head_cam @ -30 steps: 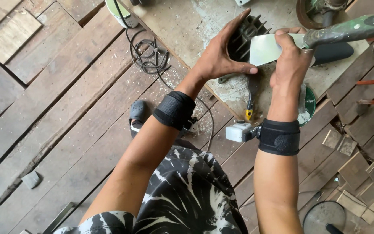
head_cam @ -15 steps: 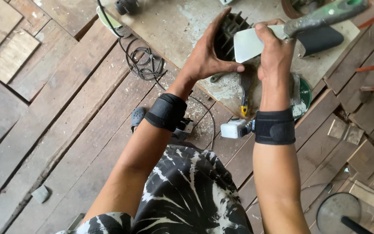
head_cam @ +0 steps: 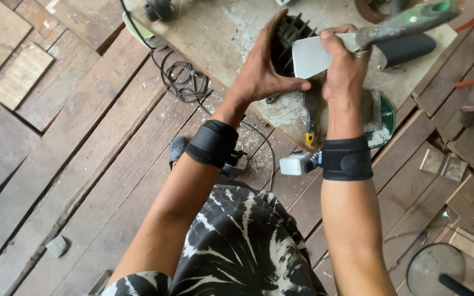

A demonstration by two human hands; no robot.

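Head view is showing your left hand [head_cam: 261,74] cupping the dark finned block [head_cam: 287,41] on the dusty board [head_cam: 215,33], while your right hand [head_cam: 344,68] is closing around the scraper [head_cam: 314,55]; keep the blade flat and the block steady.

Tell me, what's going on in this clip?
A person sits over a dusty board on a plank floor. The left hand cups a dark ribbed block, while the right hand grips a putty knife by its blade, held against the block. A tangle of cable lies beside the board.
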